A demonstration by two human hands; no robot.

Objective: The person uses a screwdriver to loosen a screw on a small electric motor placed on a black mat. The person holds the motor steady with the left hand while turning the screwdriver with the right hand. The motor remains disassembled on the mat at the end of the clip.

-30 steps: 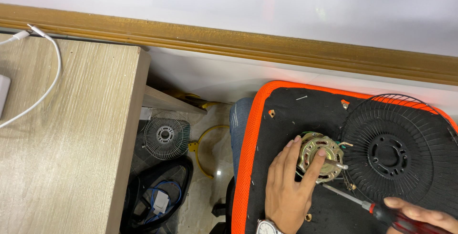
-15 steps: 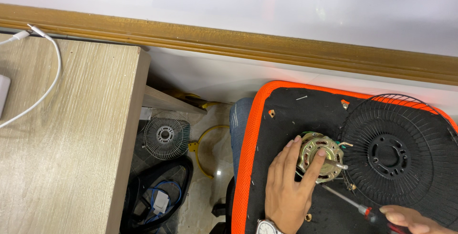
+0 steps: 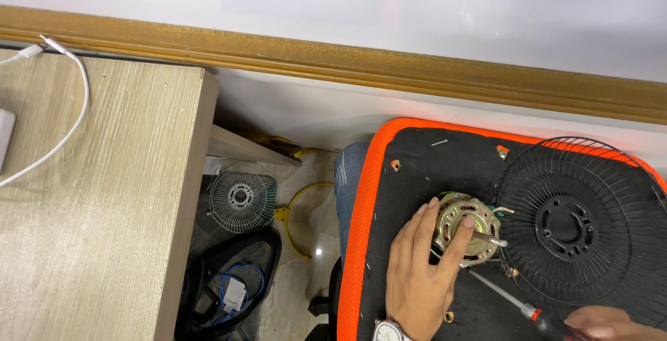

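- While the left hand is pinning the fan motor at bench centre, fingers spread over it, a screw is being worked.
- Right hand, at four o'clock, is gripping the screwdriver; next, its tip needs seating squarely.

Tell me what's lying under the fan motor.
The fan motor sits on a black mat with an orange rim. The left hand steadies it, and a screwdriver in the right hand reaches its base. Whatever lies directly beneath is covered.
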